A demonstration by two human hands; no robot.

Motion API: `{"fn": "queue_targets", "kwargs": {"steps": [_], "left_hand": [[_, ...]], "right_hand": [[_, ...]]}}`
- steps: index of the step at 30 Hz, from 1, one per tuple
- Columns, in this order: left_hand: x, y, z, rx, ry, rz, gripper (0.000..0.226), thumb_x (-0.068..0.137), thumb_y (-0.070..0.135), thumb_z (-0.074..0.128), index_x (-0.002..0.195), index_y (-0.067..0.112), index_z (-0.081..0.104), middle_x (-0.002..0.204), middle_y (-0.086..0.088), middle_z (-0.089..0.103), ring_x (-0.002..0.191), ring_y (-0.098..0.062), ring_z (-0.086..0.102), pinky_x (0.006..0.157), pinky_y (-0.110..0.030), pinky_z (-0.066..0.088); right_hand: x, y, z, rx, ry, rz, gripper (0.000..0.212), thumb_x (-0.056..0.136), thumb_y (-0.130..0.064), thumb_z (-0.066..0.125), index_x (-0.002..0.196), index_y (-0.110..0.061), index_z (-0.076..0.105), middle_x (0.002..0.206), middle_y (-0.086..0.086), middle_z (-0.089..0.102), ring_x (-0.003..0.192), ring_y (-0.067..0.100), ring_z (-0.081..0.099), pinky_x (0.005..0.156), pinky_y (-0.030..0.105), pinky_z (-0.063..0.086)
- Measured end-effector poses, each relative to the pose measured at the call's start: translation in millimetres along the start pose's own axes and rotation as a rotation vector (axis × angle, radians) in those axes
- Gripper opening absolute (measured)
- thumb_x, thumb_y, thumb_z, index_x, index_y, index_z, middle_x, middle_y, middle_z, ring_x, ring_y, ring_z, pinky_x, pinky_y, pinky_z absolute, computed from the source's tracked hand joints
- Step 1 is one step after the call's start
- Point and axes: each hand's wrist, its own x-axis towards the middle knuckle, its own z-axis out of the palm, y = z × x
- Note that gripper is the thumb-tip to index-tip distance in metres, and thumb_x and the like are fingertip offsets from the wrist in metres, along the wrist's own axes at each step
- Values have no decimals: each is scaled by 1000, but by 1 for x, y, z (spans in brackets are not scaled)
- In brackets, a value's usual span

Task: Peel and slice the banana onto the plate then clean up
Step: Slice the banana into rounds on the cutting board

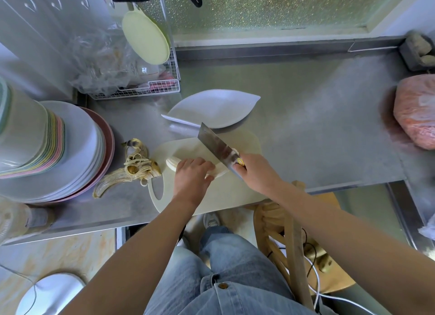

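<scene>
The peeled banana (172,163) lies across a pale cutting board (235,192) on the steel counter. My left hand (191,177) holds the banana down with curled fingers, hiding its middle. My right hand (255,172) grips the handle of a broad steel cleaver (217,147), whose blade is angled over the banana's right end. Just behind the board stands a white leaf-shaped plate (215,108) with nothing on it. The banana peel (130,170) lies on the counter to the left of the board.
A tall stack of plates (58,150) stands at the left. A wire dish rack (138,88) with plastic bags sits at the back left. A pink bagged bundle (416,110) lies at the far right. A wooden chair (292,244) stands below the counter edge.
</scene>
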Motion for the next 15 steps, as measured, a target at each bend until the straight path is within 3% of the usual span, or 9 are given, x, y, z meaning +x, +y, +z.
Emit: {"fn": "queue_targets", "kwargs": {"steps": [4, 9, 12, 15], "left_hand": [[0, 0, 1, 0, 11, -2, 20, 74, 22, 76, 93, 21, 72, 90, 2, 68, 86, -26, 61, 86, -35, 41], [1, 0, 0, -18, -1, -5, 20, 76, 24, 74, 95, 21, 72, 91, 2, 68, 87, -25, 60, 87, -34, 40], [0, -2, 0, -33, 0, -2, 21, 76, 25, 74, 96, 20, 72, 93, 1, 68, 88, -26, 60, 87, -35, 41], [0, -4, 1, -40, 9, -1, 22, 74, 27, 75, 95, 21, 73, 92, 2, 68, 86, -27, 61, 84, -35, 44]], "right_hand": [[5, 3, 14, 2, -1, 7, 22, 97, -24, 46, 96, -4, 54, 91, 17, 61, 87, 36, 58, 66, 32, 33], [5, 4, 33, -7, 11, 22, 25, 99, -27, 44, 101, -4, 55, 95, 17, 61, 90, 35, 58, 67, 32, 33], [2, 3, 26, 20, 20, 16, 22, 98, -26, 44, 93, -6, 53, 86, 16, 58, 82, 35, 56, 65, 31, 29], [1, 0, 11, 48, 48, 18, 20, 98, -25, 45, 82, -13, 42, 70, 4, 44, 71, 26, 42, 64, 30, 26]]}}
